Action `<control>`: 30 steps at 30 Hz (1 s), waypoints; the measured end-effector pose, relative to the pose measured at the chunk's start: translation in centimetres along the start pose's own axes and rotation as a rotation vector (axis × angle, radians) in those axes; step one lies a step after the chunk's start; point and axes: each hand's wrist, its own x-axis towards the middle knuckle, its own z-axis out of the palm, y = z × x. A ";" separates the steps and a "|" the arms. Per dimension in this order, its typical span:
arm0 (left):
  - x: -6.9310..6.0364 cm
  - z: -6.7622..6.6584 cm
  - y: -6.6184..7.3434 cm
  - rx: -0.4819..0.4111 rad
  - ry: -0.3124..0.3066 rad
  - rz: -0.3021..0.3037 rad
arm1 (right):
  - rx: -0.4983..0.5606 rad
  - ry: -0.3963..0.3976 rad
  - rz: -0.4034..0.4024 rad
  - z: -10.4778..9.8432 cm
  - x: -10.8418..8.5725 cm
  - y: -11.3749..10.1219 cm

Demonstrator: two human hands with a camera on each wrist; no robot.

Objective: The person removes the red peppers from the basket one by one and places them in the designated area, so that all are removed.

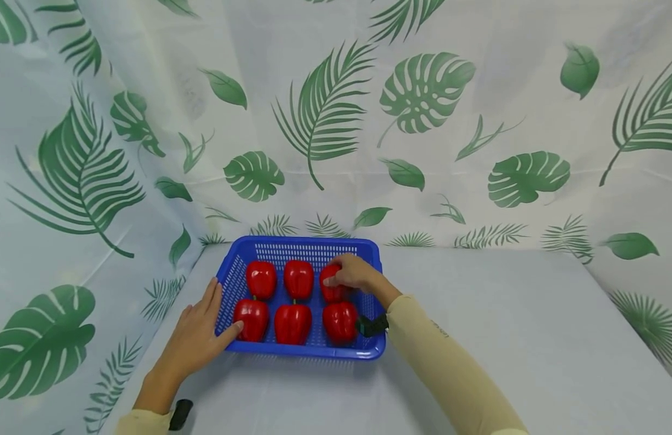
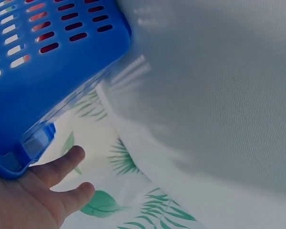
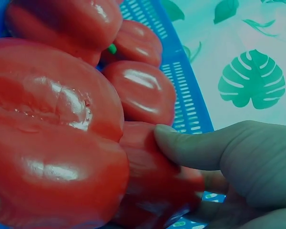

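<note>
Six red bell peppers lie in two rows of three in a blue perforated basket (image 1: 314,349). My right hand (image 1: 357,273) reaches in over the right side and grips the back-right pepper (image 1: 331,292); in the right wrist view the thumb and fingers of that hand (image 3: 248,167) are round this pepper (image 3: 148,176), beside a nearer, larger-looking one (image 3: 52,138). My left hand (image 1: 198,333) rests at the basket's left rim, thumb over the front-left corner. The left wrist view has the left hand (image 2: 38,195) with extended fingers against the basket's blue rim (image 2: 9,172).
The basket stands on a white table (image 1: 509,314) near its back edge. Behind it and to the left hang white sheets with green leaf prints (image 1: 319,115). Dark bands are on both wrists.
</note>
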 end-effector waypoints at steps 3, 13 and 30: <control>0.0 0.0 0.0 -0.003 0.001 0.006 | -0.004 0.010 -0.007 -0.1 -0.1 -0.1; 0.0 0.0 -0.1 -0.012 -0.016 0.006 | 0.027 0.014 -0.042 -1.0 -0.8 -0.8; 0.0 0.0 0.1 -0.015 -0.006 0.004 | 0.184 -0.021 -0.126 -3.9 -2.8 -1.6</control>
